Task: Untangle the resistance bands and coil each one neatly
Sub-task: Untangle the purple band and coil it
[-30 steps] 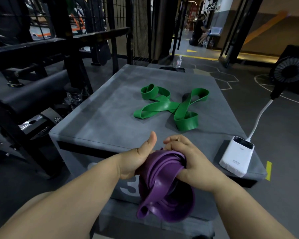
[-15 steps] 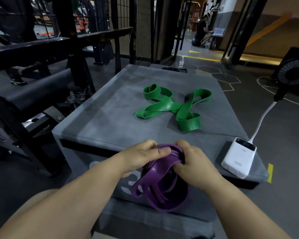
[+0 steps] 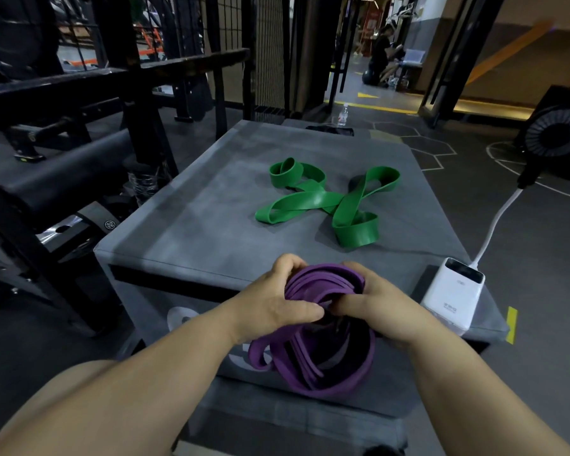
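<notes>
both hands, left hand (image 3: 273, 307) + right hand (image 3: 372, 301), gripping coiled purple band (image 3: 320, 357); green band (image 3: 326, 202) loose on surface (image 3: 191, 232) beyond hands

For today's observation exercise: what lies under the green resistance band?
The green band rests directly on the grey box top; nothing else shows beneath it. Where its strands cross, the lower strand and the surface under it are covered.

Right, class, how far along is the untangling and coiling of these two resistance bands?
Done: the purple rubber resistance band is free of the green rubber resistance band. In hand: left hand and right hand grip the purple one, gathered into several loops. Left: the green one lies on the grey padded box in loose crossed loops, uncoiled.
</notes>
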`<state>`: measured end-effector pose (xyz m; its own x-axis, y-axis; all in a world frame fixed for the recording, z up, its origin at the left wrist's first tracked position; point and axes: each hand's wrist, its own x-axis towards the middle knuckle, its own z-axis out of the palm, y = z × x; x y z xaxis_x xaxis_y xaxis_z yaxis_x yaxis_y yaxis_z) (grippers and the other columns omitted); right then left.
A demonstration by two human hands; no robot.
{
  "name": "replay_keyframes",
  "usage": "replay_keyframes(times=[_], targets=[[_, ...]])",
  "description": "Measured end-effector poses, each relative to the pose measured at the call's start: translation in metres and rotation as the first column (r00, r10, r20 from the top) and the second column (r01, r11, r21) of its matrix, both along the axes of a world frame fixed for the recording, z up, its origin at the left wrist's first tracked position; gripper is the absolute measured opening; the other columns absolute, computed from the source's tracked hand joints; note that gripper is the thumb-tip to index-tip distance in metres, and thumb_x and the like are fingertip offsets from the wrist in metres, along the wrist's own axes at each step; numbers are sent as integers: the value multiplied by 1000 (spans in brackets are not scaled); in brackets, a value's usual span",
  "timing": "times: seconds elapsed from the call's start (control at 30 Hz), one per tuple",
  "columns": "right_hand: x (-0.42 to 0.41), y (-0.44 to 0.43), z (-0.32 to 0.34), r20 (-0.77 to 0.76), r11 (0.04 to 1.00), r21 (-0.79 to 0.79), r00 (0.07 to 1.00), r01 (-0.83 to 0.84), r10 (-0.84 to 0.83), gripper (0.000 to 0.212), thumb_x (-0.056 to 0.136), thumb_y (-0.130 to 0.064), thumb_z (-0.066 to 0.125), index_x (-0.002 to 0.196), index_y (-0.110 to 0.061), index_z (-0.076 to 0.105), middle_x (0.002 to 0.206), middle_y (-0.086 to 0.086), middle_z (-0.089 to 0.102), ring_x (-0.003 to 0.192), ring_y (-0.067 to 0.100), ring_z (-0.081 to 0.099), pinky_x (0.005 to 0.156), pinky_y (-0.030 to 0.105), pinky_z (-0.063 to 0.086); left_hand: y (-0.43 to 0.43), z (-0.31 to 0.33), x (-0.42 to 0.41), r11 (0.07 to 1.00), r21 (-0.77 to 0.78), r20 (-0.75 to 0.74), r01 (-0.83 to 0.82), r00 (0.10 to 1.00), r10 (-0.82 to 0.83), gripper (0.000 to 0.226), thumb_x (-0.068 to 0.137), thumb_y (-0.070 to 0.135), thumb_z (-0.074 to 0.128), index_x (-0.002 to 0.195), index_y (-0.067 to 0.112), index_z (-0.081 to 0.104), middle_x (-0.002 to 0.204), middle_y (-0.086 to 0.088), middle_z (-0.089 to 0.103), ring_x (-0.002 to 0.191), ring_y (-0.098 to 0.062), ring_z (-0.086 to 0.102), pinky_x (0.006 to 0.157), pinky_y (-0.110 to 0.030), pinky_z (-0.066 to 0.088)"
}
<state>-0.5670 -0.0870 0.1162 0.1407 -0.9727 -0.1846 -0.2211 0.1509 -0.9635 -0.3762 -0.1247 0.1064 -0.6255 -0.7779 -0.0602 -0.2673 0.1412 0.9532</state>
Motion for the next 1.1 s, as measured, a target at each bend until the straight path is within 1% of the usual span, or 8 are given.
replay_keyframes(times=[0.17, 0.27, 0.43, 0.6, 0.73, 0.93, 1.03, 1.1], targets=[[1, 1, 0, 196, 999, 44, 981, -12, 3, 50, 55, 0, 67, 102, -6, 54, 84, 11, 64, 78, 22, 62, 75, 32, 49, -2, -3, 0, 996, 83, -146, -19, 989, 30, 62, 58, 43, 69, 113, 24, 49, 98, -3, 61, 87, -14, 59, 84, -37, 49], [1, 2, 2, 253, 996, 72, 967, -44, 24, 59, 45, -5, 74, 101, -7, 53, 81, 10, 65, 77, 23, 63, 71, 31, 50, -2, -4, -1, 986, 165, -196, -16, 979, 49, 60, 56, 40, 69, 111, 22, 52, 96, -4, 61, 86, -15, 59, 82, -35, 47], [1, 2, 2, 372, 992, 106, 928, -64, 20, 64, 40, -9, 74, 101, -5, 57, 84, 17, 64, 73, 27, 64, 72, 35, 52, -6, -8, -2, 944, 329, -316, -13, 941, 123, 57, 56, 30, 71, 108, 14, 56, 94, -12, 61, 86, -28, 57, 82, -43, 44], [0, 0, -1, 376, 992, 98, 926, -75, 33, 73, 42, -8, 75, 112, 3, 59, 90, 23, 65, 75, 31, 64, 78, 39, 51, -9, -5, 1, 957, 290, -278, -7, 956, 91, 52, 55, 29, 69, 104, 14, 57, 90, -8, 63, 81, -23, 59, 77, -38, 47], [-1, 0, -2, 352, 994, 87, 936, -69, 34, 61, 42, -9, 75, 101, -1, 62, 89, 23, 64, 76, 32, 62, 81, 41, 48, -13, -4, 3, 978, 207, -220, -9, 974, 55, 45, 61, 22, 68, 104, 15, 55, 96, -6, 61, 88, -19, 58, 87, -39, 46], [4, 1, -3, 339, 995, 81, 941, -51, 20, 52, 40, -10, 75, 90, -5, 62, 79, 17, 64, 69, 27, 63, 69, 33, 52, -10, -4, 5, 998, 32, 5, 51, 999, -52, 64, 59, 33, 77, 115, 24, 49, 107, -1, 67, 99, -17, 65, 93, -36, 52], [8, 1, -2, 251, 996, 77, 968, -47, 26, 51, 40, -16, 74, 89, -6, 64, 78, 16, 63, 69, 26, 61, 68, 32, 49, -8, -4, -1, 997, -58, 75, -49, 996, 53, 51, 56, 27, 71, 105, 27, 57, 93, 3, 71, 85, -16, 66, 85, -40, 52], [7, 1, 0, 149, 996, 66, 988, -55, 45, 51, 41, -23, 73, 89, -7, 64, 77, 13, 63, 69, 25, 59, 66, 32, 47, -7, -2, -2, 995, -23, 46, -96, 994, 97, 43, 56, 23, 67, 98, 25, 63, 82, 5, 69, 77, -13, 63, 80, -38, 53]])
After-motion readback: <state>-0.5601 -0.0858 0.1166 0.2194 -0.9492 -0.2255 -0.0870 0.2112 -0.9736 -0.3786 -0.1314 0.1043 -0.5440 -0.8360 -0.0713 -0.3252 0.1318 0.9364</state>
